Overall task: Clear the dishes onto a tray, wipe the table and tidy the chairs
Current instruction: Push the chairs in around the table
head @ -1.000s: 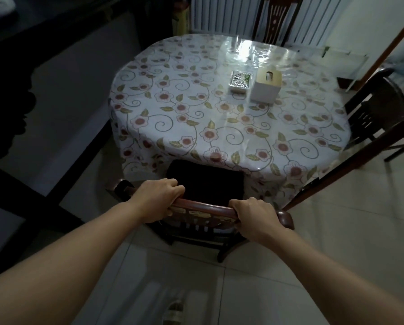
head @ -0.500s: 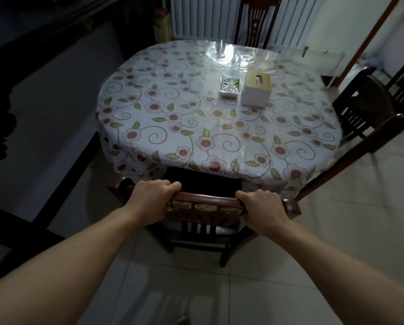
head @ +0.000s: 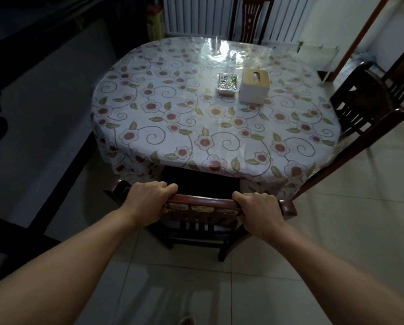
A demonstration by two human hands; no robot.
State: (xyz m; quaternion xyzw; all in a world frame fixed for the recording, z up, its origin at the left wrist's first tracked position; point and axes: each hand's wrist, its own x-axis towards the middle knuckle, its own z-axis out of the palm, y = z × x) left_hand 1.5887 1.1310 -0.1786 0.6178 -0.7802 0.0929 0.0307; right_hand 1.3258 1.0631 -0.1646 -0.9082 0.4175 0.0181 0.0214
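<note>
At the near edge of the round desk [head: 163, 127], a dark wooden chair [head: 203, 202] is standing with its seat tucked partly under the hanging flowered tablecloth [head: 219, 137]. Both hands are gripping the chair's curved top rail: the left hand [head: 147, 200] is wrapping its fingers over the left part of the rail, and the right hand [head: 258, 211] is curling over the right part, with a bare stretch of reddish wood showing between them. Both forearms are reaching in from the near corners of the view. On the far half of the desk, right of centre, a small white rectangular dish [head: 228, 84] is sitting with something shiny and greenish in it, though what it is cannot be made out. Just beside it on the right, a white tissue box with a tan top [head: 255, 89] is standing upright, a tissue showing in its slot. A clear plastic sheet over the cloth is catching a bright glare at the far side. A second chair [head: 365, 99] is standing at the right of the desk, angled away from it, and a third chair's back [head: 251, 19] is rising at the far edge, in front of a white radiator [head: 196, 15]. Pale floor tiles [head: 337, 231] are spreading under everything.
</note>
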